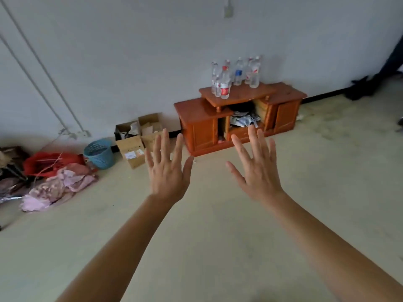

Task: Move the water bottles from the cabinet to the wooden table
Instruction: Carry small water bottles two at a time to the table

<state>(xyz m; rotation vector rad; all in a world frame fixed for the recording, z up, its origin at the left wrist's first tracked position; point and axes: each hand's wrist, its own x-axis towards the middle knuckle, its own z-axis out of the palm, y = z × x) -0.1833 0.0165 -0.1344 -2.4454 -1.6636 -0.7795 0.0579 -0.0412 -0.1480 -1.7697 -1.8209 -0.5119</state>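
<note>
Several clear plastic water bottles (pixel 225 83) stand upright on the raised top shelf of a low reddish-brown wooden cabinet (pixel 202 125) against the white wall. Most have red labels, one (pixel 238 74) a blue label. My left hand (pixel 166 168) and my right hand (pixel 257 168) are stretched out in front of me, palms down, fingers spread, holding nothing. Both hands are well short of the cabinet, above the bare floor. No wooden table is in view.
Open cardboard boxes (pixel 139 138) and a blue plastic basket (pixel 100 153) sit on the floor left of the cabinet. Farther left lies a heap of pink and red cloth (pixel 58 179). The cabinet's middle bay holds crumpled papers (pixel 242 120). Dark objects (pixel 362 88) lie at the far right wall.
</note>
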